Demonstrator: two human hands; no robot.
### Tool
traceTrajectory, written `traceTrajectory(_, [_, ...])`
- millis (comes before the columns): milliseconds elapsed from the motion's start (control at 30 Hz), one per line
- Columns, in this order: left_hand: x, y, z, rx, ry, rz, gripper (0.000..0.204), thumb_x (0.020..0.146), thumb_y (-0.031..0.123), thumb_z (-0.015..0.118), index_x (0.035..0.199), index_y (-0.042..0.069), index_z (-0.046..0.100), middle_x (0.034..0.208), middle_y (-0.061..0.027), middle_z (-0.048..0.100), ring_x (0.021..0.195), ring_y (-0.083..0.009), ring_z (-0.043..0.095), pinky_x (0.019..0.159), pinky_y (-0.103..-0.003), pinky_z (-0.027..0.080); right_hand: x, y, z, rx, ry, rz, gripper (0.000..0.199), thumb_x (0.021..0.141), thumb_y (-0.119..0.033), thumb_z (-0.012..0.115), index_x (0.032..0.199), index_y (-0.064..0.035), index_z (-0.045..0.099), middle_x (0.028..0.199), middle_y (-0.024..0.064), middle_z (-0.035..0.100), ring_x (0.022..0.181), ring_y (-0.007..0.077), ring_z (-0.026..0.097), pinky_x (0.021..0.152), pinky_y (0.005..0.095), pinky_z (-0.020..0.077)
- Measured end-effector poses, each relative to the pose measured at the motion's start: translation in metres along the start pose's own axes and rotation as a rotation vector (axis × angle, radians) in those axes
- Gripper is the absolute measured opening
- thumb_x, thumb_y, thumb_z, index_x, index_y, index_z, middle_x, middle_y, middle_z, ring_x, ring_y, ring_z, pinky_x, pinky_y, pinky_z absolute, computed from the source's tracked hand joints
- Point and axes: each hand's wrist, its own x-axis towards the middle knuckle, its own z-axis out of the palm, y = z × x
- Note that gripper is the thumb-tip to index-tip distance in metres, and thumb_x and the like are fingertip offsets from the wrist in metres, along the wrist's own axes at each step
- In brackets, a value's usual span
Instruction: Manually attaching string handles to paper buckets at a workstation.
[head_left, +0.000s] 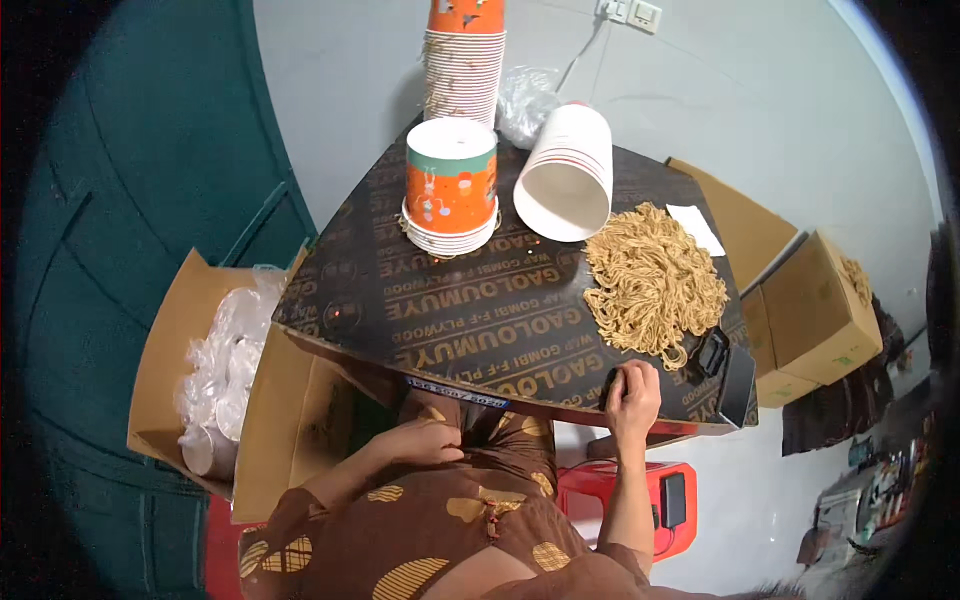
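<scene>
R hand (634, 395) rests half-curled on the table (480, 300) edge, L hand (432, 440) is loosely bent at the lap (520, 440) – can't tell if either holds anything – & string pile (655, 285) just past R looks light, soft, tangly, best scooped from below.

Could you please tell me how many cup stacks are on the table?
3: a tall stack at the back, a shorter orange stack before it, and a white stack lying to their right.
</scene>
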Motion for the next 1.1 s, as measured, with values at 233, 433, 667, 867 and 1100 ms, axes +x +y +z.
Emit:
traceTrajectory(233, [0.004, 0.066, -0.081, -0.079, -0.216, 0.312, 0.021, 0.1, 0.021, 0.059, 0.106, 0.001, 0.063, 0.101, -0.0141, 0.064, 0.098, -0.0319, 0.062, 0.083, -0.04, 0.051, -0.002, 0.003, 0.001, 0.013, -0.005, 0.002, 0.016, 0.078, 0.004, 0.064, 0.093, -0.0002, 0.062, 0.096, 0.0156, 0.062, 0.085, 0.0344, 0.059, 0.074, 0.0423, 0.0495])
traceTrajectory(433, [0.048, 0.085, -0.151, 0.425, 0.353, 0.556, 0.02, 0.087, 0.011, 0.068, 0.104, 0.001, 0.062, 0.104, -0.0139, 0.063, 0.1, -0.0338, 0.061, 0.089, -0.046, 0.049, 0.0, 0.0, 0.0, 0.031, -0.012, -0.026, 0.016, 0.078, 0.005, 0.064, 0.093, 0.0, 0.061, 0.094, 0.0153, 0.061, 0.082, 0.0341, 0.058, 0.072, 0.0416, 0.0488])
traceTrajectory(667, [0.121, 0.069, -0.261, 1.059, 1.102, 0.034, 0.074, 0.079, 0.017, 0.077, 0.14, -0.006, 0.043, 0.149, -0.0284, 0.035, 0.136, -0.0438, 0.039, 0.112, -0.055, 0.033, 0.001, -0.002, -0.003, 0.037, -0.017, -0.009, 0.016, 0.077, 0.006, 0.065, 0.092, -0.0001, 0.062, 0.093, 0.0143, 0.062, 0.081, 0.0328, 0.059, 0.071, 0.0408, 0.0489])
traceTrajectory(867, [0.12, 0.047, -0.286, 1.055, 0.903, -0.206, 0.078, 0.082, 0.027, 0.077, 0.147, 0.004, 0.04, 0.131, -0.0252, 0.054, 0.118, -0.039, 0.056, 0.095, -0.051, 0.045, 0.001, -0.001, -0.003, 0.038, -0.012, 0.004, 0.015, 0.078, 0.005, 0.067, 0.091, -0.0005, 0.063, 0.092, 0.0137, 0.062, 0.081, 0.0324, 0.059, 0.071, 0.0403, 0.0491])
traceTrajectory(1100, [0.101, 0.04, -0.292, 1.062, 0.92, -0.283, 0.071, 0.083, 0.026, 0.075, 0.143, 0.003, 0.045, 0.114, -0.0246, 0.06, 0.106, -0.0407, 0.06, 0.087, -0.05, 0.049, 0.004, -0.004, -0.003, 0.047, -0.014, 0.003, 0.014, 0.078, 0.005, 0.066, 0.091, -0.0003, 0.063, 0.092, 0.0139, 0.062, 0.082, 0.0328, 0.059, 0.072, 0.0401, 0.0496])
